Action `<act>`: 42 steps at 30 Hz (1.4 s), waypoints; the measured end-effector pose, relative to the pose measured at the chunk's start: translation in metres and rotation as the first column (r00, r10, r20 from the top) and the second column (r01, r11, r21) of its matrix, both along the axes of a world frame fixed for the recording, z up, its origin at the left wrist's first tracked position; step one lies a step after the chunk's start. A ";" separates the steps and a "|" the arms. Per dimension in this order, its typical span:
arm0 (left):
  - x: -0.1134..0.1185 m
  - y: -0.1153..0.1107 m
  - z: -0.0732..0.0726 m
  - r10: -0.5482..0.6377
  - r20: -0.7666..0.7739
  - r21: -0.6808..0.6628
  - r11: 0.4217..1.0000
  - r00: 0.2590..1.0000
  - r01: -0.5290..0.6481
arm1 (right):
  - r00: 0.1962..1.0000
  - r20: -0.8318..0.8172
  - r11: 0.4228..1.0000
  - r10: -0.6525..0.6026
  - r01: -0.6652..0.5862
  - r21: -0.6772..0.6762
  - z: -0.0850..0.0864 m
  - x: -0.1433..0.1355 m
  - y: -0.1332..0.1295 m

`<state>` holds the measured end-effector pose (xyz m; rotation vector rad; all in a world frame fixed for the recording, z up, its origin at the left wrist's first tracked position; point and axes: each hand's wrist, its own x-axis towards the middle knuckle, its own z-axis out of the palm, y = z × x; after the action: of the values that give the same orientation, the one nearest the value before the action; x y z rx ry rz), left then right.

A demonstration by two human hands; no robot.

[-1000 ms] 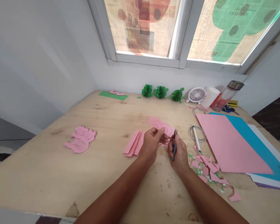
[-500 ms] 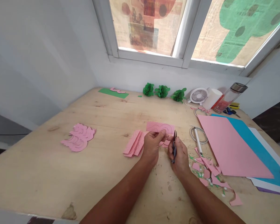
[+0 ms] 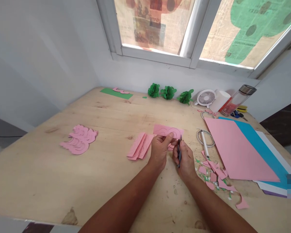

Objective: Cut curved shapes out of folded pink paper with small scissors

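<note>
Between thumb and fingers, my left hand (image 3: 160, 147) pinches a strip of pink paper (image 3: 163, 129) with curved outlines drawn on it. My right hand (image 3: 186, 158) is closed around a pair of dark scissors (image 3: 179, 152), whose blades point away from me and meet the strip's right end. Just left of my left hand lie folded pink paper strips (image 3: 138, 147), also marked with curves. Part of another pink piece shows beneath my hands. Farther left rests a pile of scalloped pink cut-outs (image 3: 80, 139).
Pink and green scraps (image 3: 217, 174) lie right of my hands, by a white pen (image 3: 204, 144). Large pink sheets (image 3: 240, 149) cover blue and white ones. At the back stand green paper trees (image 3: 168, 93), a small fan (image 3: 206, 98) and a bottle (image 3: 240, 99).
The scissors have moved onto the strip's right end, and their blades are closer together. My left hand still holds the strip. The whole view has shifted slightly.
</note>
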<state>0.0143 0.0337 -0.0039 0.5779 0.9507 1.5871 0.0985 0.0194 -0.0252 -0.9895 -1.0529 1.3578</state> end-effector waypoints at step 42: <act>0.005 -0.003 0.000 0.015 0.090 0.049 0.999 0.996 -0.020 | 0.997 -0.080 0.999 -0.022 0.019 -0.039 0.002 -0.005 0.000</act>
<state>0.0196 0.0310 -0.0040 0.5299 0.8531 1.6429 0.0939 0.0192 -0.0232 -0.9634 -0.9573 1.3935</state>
